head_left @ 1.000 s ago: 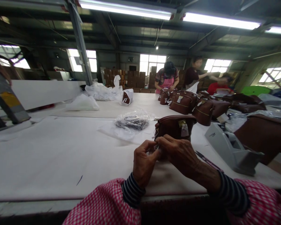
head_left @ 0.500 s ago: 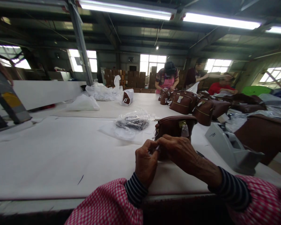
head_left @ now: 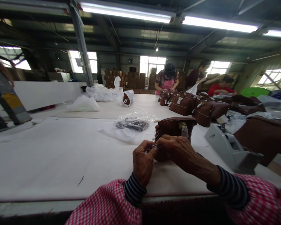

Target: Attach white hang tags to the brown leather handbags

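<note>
A small brown handbag (head_left: 170,126) stands upright on the white tabletop, with a gold-coloured tag and a clear-wrapped piece on its front. Close against its left side, my left hand (head_left: 143,162) pinches a thin white cord (head_left: 155,146) between thumb and forefinger. My right hand (head_left: 181,153) reaches across the front of the bag, its fingertips closed on the same cord and meeting the left fingertips. The right hand hides the bag's lower front. A dark, thin object lies partly behind the right wrist, too hidden to name.
Behind the bag lies a clear plastic bag of dark chains (head_left: 133,124). A grey tape dispenser (head_left: 229,150) stands at the right, beside more brown handbags (head_left: 182,103). White plastic bags (head_left: 103,92) lie farther back. Co-workers (head_left: 167,81) are across the table.
My left hand has shifted slightly left, and more of the white cord shows between the fingertips. My right hand and the handbag stay nearly in place.
</note>
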### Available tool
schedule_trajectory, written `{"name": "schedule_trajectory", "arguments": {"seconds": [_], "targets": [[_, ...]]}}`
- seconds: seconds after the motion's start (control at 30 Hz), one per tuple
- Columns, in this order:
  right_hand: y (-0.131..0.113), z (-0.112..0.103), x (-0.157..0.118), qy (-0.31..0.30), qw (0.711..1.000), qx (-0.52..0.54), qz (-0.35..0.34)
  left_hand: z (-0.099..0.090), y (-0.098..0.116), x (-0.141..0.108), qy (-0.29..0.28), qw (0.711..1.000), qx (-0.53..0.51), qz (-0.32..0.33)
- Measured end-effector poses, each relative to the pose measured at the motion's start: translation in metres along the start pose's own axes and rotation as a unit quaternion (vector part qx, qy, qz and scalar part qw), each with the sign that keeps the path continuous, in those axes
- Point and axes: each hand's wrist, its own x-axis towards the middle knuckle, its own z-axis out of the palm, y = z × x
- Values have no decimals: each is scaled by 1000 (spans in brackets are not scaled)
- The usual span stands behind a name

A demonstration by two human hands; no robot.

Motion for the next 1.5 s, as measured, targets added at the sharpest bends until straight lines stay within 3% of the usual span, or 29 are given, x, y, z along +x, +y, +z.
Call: {"name": "schedule_trajectory", "arguments": {"seconds": [0.2, 0.43, 0.9, 1.27, 1.5], "targets": [[-5, -2, 1, -6, 1000, -16, -8, 0, 2, -3, 26, 999, 33, 23], [-1, -5, -1, -25, 999, -7, -30, -1, 2, -2, 17, 998, 47, 42], [13, 2, 0, 28, 983, -52, -174, -2, 4, -1, 14, 999, 18, 31], [3, -9, 11, -12, 991, -43, -126, 0, 4, -1, 17, 999, 21, 36], [18, 10, 9, 75, 981, -18, -180, 0, 2, 1, 22, 999, -3, 28]]}}
